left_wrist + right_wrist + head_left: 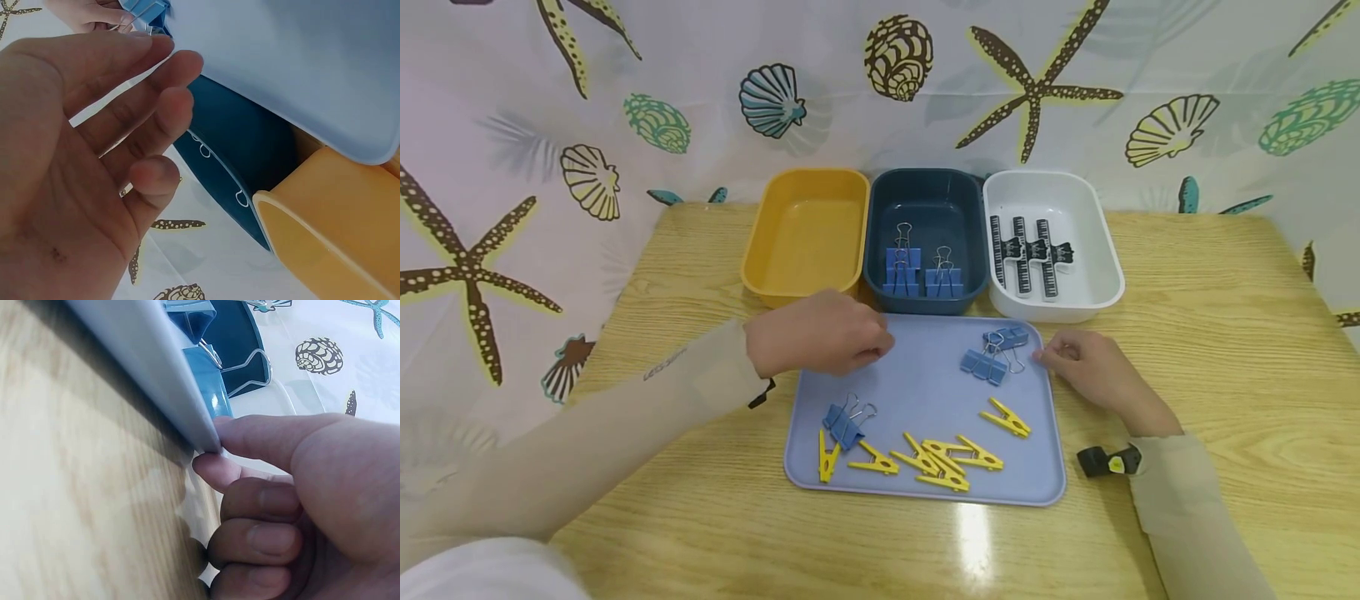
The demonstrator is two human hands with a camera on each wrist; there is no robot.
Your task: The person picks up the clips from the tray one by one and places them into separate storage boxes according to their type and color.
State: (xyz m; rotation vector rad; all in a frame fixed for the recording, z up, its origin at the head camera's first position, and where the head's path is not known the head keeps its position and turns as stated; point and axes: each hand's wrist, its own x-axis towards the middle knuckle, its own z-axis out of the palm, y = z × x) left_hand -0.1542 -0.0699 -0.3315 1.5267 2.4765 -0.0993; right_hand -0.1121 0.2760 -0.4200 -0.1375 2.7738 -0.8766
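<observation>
My right hand [1086,367] pinches the right rim of the light blue tray [910,367]; in the right wrist view, the thumb [262,437] lies over the rim with the index finger under it. My left hand [820,333] hovers by the tray's back left edge, its fingers loosely bent and holding nothing in the left wrist view. Near the right hand lie blue binder clips [983,367] with wire handles. Another blue binder clip [844,427] lies at the front left, overlapping yellow clothespins [827,457]. Several more yellow clothespins [943,467] are scattered along the tray's front.
Behind the tray stand three bins side by side: a yellow bin [808,187], a dark blue bin [925,183] with blue binder clips [901,271] inside, and a white bin [1101,283] holding black piano-key clips [1022,258]. A patterned cloth [842,50] hangs behind the wooden table [1210,333].
</observation>
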